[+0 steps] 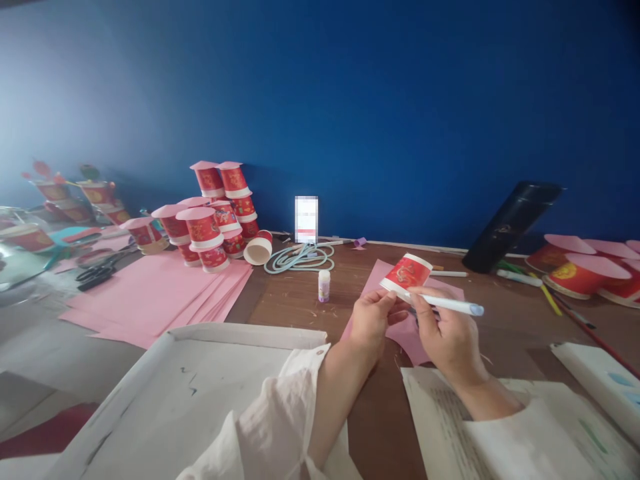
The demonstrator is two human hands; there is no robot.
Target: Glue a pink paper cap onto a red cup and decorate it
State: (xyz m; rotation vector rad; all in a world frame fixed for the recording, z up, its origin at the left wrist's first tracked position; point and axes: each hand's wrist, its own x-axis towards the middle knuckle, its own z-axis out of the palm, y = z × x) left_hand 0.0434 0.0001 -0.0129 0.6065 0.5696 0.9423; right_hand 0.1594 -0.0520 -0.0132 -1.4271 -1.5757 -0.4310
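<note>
My left hand (373,319) grips the rim of a red paper cup (407,273), holding it tilted above a pink paper sheet (380,280) on the brown table. My right hand (445,330) is closed around a white pen with a pale blue cap (450,304), whose tip end sits against the cup's rim. Both forearms come out of white sleeves. A small glue stick (324,285) stands upright just left of the pink sheet.
A pile of red cups with pink lids (213,213) stands at the back left on stacked pink paper (160,293), with scissors (97,272) beside it. A coiled cable (300,257), a dark bottle (510,223), more lidded cups (583,273), markers and white boards (190,387) lie around.
</note>
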